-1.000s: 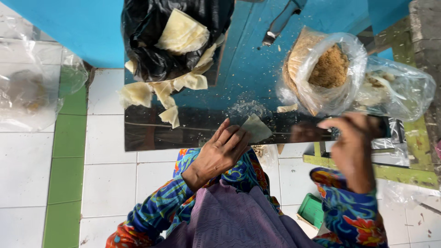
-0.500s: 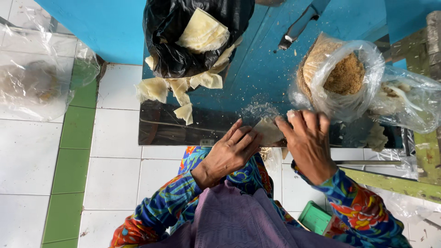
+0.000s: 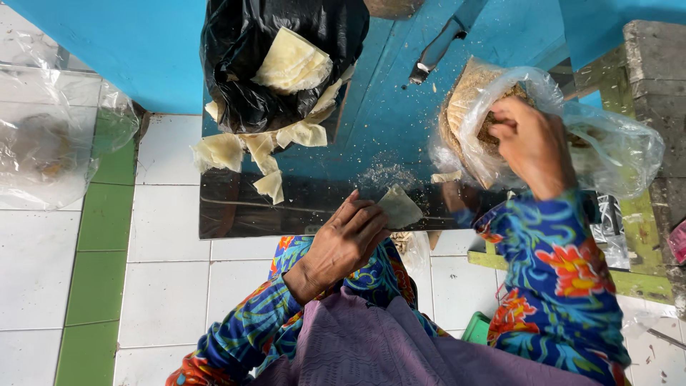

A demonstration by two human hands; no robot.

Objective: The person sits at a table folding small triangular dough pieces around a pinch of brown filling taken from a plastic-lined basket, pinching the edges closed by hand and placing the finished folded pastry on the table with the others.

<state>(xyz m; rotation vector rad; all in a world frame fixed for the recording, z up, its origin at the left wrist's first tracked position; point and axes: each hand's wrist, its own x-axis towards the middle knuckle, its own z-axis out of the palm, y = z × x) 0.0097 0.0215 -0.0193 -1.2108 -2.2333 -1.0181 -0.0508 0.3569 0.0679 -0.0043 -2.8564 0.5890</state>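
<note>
Pale wrapper (image 3: 399,207) is your landmark: your left hand (image 3: 348,239) lies just left of it, fingertips pinching its near edge flat on the blue table (image 3: 389,121). Right of the wrapper and farther up the table, your right hand (image 3: 527,139) reaches into the clear bag (image 3: 614,154), fingers curled on the brown filling (image 3: 493,121), so that hand holds what the wrapper lacks.

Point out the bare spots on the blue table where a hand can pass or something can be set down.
Bare room lies on the blue table between the black bag and the clear filling bag, below the knife. The front edge is crowded: loose wrappers lie left of the left hand, which holds one wrapper. The right hand fills the clear bag's mouth.
</note>
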